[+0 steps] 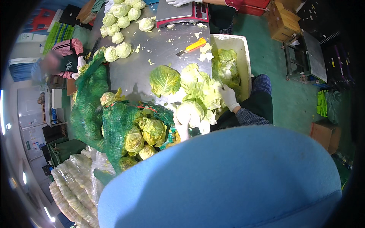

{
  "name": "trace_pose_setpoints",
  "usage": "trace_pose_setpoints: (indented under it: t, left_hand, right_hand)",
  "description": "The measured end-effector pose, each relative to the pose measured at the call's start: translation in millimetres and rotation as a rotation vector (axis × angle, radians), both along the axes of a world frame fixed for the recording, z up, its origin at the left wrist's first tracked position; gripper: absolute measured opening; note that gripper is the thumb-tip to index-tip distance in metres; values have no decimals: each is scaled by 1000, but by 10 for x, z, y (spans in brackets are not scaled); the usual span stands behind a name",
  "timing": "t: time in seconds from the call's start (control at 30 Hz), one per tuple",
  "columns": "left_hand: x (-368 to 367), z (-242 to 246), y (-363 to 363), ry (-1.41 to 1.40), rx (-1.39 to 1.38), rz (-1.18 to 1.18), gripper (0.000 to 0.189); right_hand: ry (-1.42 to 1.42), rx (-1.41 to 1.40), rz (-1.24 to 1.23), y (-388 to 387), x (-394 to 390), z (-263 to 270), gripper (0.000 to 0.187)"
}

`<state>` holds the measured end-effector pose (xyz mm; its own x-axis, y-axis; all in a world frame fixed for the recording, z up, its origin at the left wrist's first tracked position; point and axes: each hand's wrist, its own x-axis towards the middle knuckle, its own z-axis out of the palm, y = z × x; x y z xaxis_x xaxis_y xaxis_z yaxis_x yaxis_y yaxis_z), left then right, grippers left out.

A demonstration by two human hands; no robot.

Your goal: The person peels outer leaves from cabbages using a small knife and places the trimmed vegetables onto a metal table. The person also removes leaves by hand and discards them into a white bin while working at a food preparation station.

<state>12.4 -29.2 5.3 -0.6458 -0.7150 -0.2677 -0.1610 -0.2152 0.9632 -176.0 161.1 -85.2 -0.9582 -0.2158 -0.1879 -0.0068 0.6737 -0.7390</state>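
My left hand (pixel 184 128), in a white glove, holds a pale trimmed cabbage head (pixel 191 111) at the table's near edge. My right hand (pixel 229 97), also gloved, is at the outer side of a pile of loose pale leaves (pixel 201 84), its fingers against them. Whether it grips a leaf or a thin tool is unclear. A broad green cabbage leaf (pixel 164 81) lies flat on the metal table (pixel 134 72) left of the pile. Farther up the table rests a utility knife (pixel 192 46) with a yellow-orange handle.
A white bin (pixel 247 54) with discarded leaves stands against the table's right side. Green mesh sacks (pixel 115 125) of cabbages crowd the left. Trimmed cabbages (pixel 121 11) sit at the far end near a red-edged scale (pixel 182 14), where a co-worker's gloved hand rests. Another person works at left.
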Motion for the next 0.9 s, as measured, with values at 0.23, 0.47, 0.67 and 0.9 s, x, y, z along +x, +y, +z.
trace_pose_setpoints:
  t: [0.23, 0.47, 0.67, 0.9]
  left_hand:
    - [-186, 141, 281, 134, 184, 124, 70]
    - [-118, 232, 300, 296, 677, 104, 71]
    - [-130, 232, 287, 379, 1157, 134, 75]
    - [-140, -135, 384, 344, 1518, 189, 78]
  right_hand:
    - [293, -207, 492, -411, 492, 1285, 42]
    - [198, -65, 59, 67, -78, 386, 21]
    - [-85, -271, 226, -83, 144, 1116, 58]
    - [110, -245, 538, -336, 330, 826, 53]
